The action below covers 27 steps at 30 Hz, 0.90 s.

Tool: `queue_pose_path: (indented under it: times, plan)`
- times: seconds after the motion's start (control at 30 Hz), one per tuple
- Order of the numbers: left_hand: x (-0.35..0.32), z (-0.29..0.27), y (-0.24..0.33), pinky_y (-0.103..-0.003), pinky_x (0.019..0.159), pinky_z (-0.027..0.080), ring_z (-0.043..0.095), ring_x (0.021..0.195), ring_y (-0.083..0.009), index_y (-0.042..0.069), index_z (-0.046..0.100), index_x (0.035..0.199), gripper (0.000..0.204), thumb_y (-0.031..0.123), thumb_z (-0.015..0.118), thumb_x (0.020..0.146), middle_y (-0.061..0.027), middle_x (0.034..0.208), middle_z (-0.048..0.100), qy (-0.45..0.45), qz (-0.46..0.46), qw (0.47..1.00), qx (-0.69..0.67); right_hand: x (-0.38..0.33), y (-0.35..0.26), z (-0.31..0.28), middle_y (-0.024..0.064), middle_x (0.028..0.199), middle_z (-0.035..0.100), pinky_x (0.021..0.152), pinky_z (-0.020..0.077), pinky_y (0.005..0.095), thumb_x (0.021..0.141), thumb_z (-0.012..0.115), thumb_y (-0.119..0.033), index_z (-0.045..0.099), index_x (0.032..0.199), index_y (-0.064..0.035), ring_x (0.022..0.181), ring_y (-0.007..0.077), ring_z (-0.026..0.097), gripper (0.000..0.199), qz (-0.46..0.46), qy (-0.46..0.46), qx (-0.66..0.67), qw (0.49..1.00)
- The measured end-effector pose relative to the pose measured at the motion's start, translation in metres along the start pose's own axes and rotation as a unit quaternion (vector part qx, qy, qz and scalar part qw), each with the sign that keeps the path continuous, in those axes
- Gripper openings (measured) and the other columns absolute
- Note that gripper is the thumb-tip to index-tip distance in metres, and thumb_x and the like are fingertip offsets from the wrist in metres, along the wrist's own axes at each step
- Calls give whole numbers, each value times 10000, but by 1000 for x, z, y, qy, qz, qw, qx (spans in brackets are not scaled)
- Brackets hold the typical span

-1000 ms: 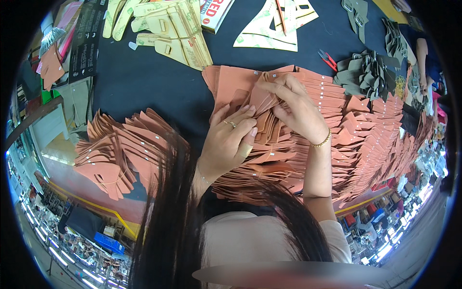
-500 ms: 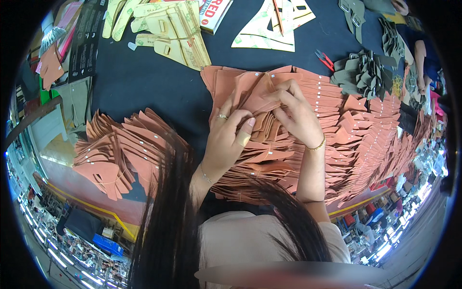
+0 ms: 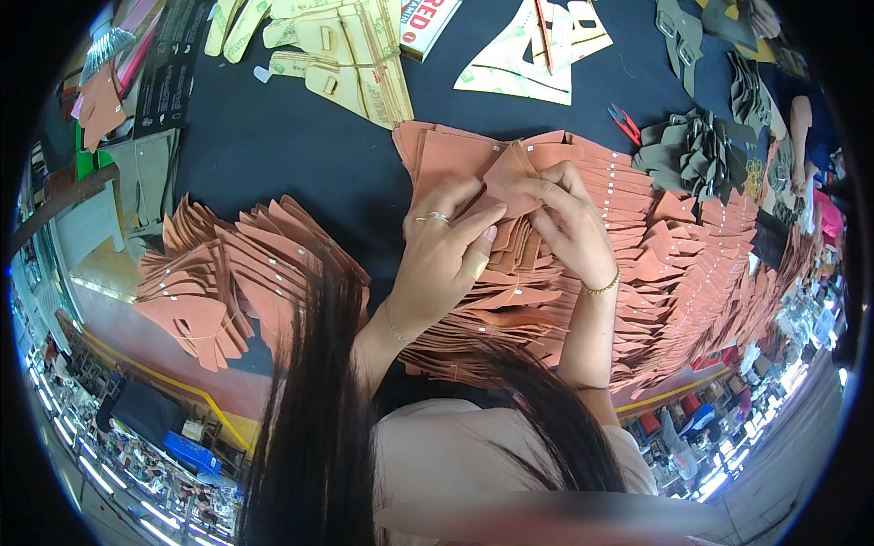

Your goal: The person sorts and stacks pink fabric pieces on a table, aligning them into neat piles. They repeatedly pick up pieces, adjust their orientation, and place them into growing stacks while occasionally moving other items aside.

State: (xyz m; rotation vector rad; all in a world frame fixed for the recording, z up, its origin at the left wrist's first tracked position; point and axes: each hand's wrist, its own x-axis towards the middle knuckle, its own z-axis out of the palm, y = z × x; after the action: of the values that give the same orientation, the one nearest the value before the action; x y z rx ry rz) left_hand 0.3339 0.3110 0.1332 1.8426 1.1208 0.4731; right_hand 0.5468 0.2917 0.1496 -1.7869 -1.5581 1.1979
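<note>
My right hand (image 3: 579,232) pinches the corner of a salmon-coloured cut piece (image 3: 508,180), with thumb and fingers closed on it. Curled around the left side of the same piece is my left hand (image 3: 439,250), which wears a ring and a strip of tape on the thumb. Part of its grip is hidden behind its own fingers. Below the hands lies a small bundle of brown-orange pieces (image 3: 512,247). Wide stacks of salmon cut pieces (image 3: 669,305), many with small white stickers, spread beneath and to the right.
More salmon bundles (image 3: 196,314) lie at the left on the dark table (image 3: 300,173). Pale yellow templates (image 3: 360,68) and white pattern pieces (image 3: 510,68) lie at the far side. Red-handled thread snips (image 3: 625,125) rest beside dark green pieces (image 3: 692,150). Another person's arm (image 3: 800,136) shows far right.
The view has shifted slightly. My left fingers have stretched further over the cut piece, and its corner now stands more upright between my hands.
</note>
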Motion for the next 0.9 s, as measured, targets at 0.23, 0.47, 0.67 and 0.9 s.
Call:
queue_pose_path:
  times: [0.23, 0.47, 0.67, 0.9]
  plan:
    - [4, 9, -17, -530, 1153, 270, 325, 1408, -512, 97, 656, 1182, 363, 316, 721, 900, -369, 1466, 393, 23, -94, 989, -108, -1, 1, 6, 110, 985, 501, 768, 494, 358, 813, 597, 110, 681, 1113, -73, 863, 273, 575, 361, -46, 30, -37, 998]
    - [0, 6, 0, -465, 1009, 412, 533, 1153, -370, 3, 597, 1200, 424, 208, 767, 869, -202, 1165, 604, 108, -50, 987, -111, -1, 0, 7, 140, 1108, 520, 849, 498, 375, 835, 621, 68, 660, 1157, -81, 1016, 314, 578, 357, -42, 29, -45, 998]
    - [13, -8, -4, -411, 1036, 409, 406, 1288, -327, 3, 413, 1450, 654, 172, 736, 907, -227, 1363, 408, 204, -72, 975, -57, 32, 16, -5, 170, 1255, 539, 1016, 439, 424, 817, 734, -92, 572, 1296, -85, 1207, 350, 507, 506, -114, 61, -130, 983]
    - [-13, 4, 19, -454, 1123, 355, 420, 1360, -388, -19, 346, 1503, 741, 264, 716, 928, -283, 1486, 358, 58, 49, 997, 5, 130, 34, -19, 178, 1142, 663, 906, 500, 368, 665, 878, -389, 599, 1282, -25, 1069, 323, 633, 768, 2, -334, -153, 930]
